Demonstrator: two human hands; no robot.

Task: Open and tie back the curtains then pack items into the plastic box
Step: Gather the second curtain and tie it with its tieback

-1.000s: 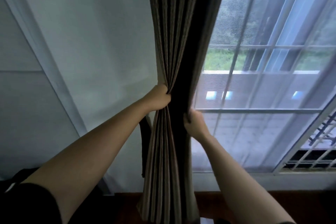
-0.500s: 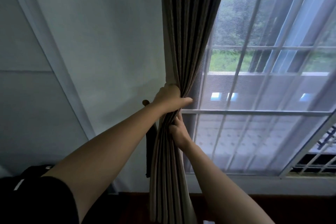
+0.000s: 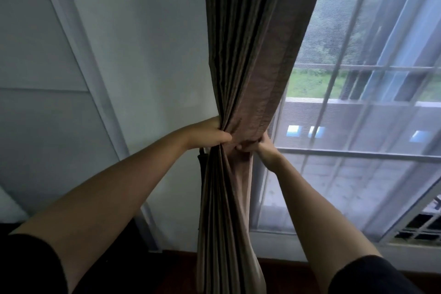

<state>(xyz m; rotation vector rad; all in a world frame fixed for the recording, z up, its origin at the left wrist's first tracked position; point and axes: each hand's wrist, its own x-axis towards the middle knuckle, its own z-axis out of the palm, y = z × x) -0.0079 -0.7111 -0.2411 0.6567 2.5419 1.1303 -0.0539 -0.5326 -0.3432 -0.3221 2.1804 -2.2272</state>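
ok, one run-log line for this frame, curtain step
stage: gathering curtain | left hand: gripping bunch | right hand: gripping bunch | tie-back strap: hanging behind, not wrapped | plastic box: not in view

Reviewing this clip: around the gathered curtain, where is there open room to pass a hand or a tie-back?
Free: the white wall left of the curtain, above the left hand; and the window side, right of the right hand. Crowded: the pinch point, both hands gripping, with a dark strap hanging just behind.
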